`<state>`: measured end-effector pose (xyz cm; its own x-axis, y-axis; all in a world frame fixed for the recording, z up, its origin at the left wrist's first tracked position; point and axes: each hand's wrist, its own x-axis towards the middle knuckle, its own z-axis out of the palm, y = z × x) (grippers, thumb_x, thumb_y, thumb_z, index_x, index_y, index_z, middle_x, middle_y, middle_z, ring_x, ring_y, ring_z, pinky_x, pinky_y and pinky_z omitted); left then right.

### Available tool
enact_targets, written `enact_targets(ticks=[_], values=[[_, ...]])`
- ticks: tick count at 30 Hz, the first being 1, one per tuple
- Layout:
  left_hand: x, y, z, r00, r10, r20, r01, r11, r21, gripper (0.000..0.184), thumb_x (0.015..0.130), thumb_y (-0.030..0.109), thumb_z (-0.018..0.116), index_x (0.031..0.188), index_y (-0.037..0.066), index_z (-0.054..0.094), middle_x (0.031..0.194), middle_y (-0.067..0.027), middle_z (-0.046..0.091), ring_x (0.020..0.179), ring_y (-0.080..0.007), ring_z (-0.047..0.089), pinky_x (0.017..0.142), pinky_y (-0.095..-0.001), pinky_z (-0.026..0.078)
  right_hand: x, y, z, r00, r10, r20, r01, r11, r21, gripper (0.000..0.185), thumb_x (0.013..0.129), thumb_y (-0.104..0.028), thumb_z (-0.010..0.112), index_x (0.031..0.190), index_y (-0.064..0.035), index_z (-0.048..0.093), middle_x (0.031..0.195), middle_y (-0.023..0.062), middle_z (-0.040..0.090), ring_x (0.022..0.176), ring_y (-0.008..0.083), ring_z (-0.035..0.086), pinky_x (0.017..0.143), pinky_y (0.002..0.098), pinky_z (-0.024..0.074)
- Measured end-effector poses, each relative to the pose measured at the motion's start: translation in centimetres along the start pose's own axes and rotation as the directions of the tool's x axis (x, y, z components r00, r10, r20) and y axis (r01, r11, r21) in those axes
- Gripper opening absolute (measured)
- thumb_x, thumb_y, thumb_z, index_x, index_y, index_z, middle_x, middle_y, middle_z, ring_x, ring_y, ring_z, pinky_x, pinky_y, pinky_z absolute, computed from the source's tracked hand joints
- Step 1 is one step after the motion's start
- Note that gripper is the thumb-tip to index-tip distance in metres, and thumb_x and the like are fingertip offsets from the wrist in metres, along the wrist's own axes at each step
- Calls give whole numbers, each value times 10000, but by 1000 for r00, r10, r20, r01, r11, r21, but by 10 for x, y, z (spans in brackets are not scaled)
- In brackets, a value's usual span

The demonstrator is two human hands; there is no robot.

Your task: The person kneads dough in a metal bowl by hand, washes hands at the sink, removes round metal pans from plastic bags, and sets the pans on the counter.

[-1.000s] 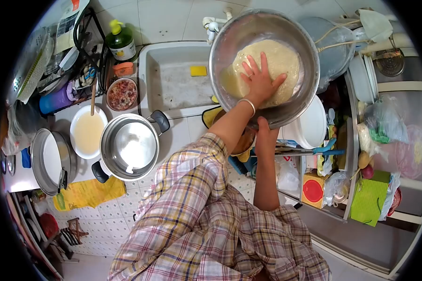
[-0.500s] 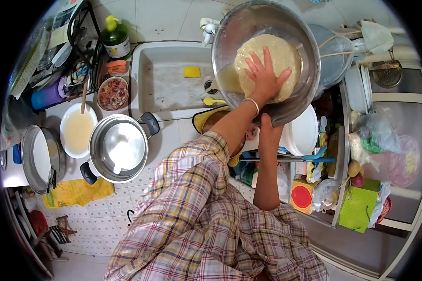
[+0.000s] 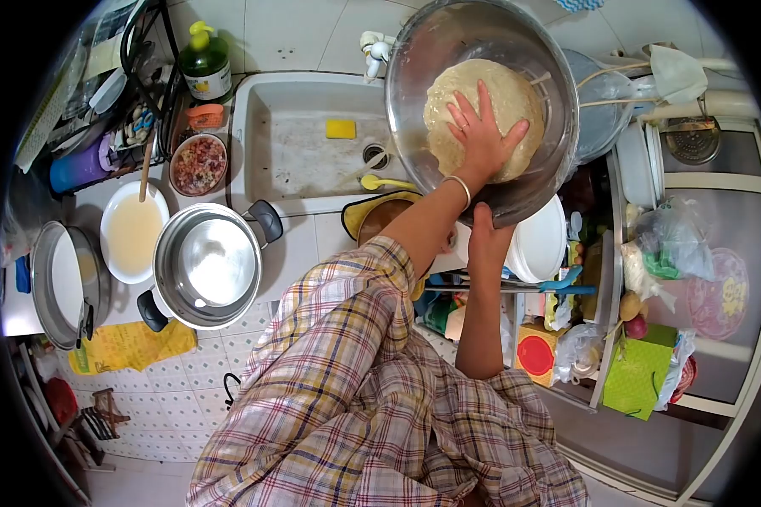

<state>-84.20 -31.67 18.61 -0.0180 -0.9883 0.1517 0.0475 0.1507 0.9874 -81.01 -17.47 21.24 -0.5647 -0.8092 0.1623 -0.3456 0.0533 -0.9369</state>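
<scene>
large round silver metal bowl (image 3: 560, 106): dull sheen, smeared | round cream dough (image 3: 509, 97): moist gloss | round silver metal pot (image 3: 216, 264): mirror-polished | black plastic pot handle (image 3: 266, 221): smooth | yellow oblong foam sponge (image 3: 341, 128): matt | checked multicoloured cloth sleeve (image 3: 334, 325): matt, creased

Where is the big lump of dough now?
In the head view, the dough is in the metal bowl at upper right of centre, beside the sink, under the left hand.

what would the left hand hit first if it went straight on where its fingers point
The left hand, lying on the dough, would probably meet the far wall of the metal bowl, though depth is unclear.
</scene>
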Motion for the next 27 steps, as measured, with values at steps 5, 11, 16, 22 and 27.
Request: enact_targets(ticks=[5, 11, 16, 22, 27], values=[[-2, 3, 1, 1000, -16, -10, 16, 999, -47, 963, 760, 579, 534, 1419, 117, 4, 1380, -363, -73, 1264, -536, -121, 960, -660, -6, -7, -21, 6, 998, 43, -36, -41, 998, 53, 442, 777, -24, 474, 1193, 93, 385, 1181, 134, 469, 1053, 208, 461, 928, 283, 339], [-3, 5, 4, 999, -26, -33, 24, 998, -51, 966, 758, 598, 524, 1419, 115, 12, 1388, -351, -72, 1269, -531, -109, 966, -652, -2, -9, -24, 5, 997, 54, -54, -50, 997, 66, 459, 777, -23, 469, 1210, 97, 377, 1217, 147, 455, 1090, 219, 445, 957, 286, 309], [-5, 8, 4, 999, -37, -38, 34, 996, -77, 983, 742, 601, 540, 1420, 116, 18, 1387, -353, -60, 1270, -529, -105, 972, -642, -7, -7, -17, 1, 998, -5, -57, 5, 1000, -9, 479, 776, -23, 472, 1227, 95, 362, 1232, 150, 447, 1103, 225, 441, 964, 287, 302], [-7, 10, 7, 998, -37, -49, 34, 997, -63, 973, 753, 604, 531, 1418, 101, 29, 1386, -356, -35, 1271, -534, -77, 974, -641, 16, -3, -1, -6, 989, -136, -65, 132, 989, -68, 501, 777, -24, 473, 1244, 92, 338, 1247, 151, 432, 1115, 230, 436, 971, 291, 300], [-9, 12, 7, 998, -36, -45, 32, 997, -77, 972, 752, 595, 541, 1416, 84, 47, 1386, -355, -24, 1270, -536, -67, 975, -637, 22, -5, -4, -8, 992, -123, -12, 122, 988, -90, 639, 767, 1, 442, 1320, 10, 122, 1301, 184, 344, 1149, 254, 405, 970, 288, 302]])
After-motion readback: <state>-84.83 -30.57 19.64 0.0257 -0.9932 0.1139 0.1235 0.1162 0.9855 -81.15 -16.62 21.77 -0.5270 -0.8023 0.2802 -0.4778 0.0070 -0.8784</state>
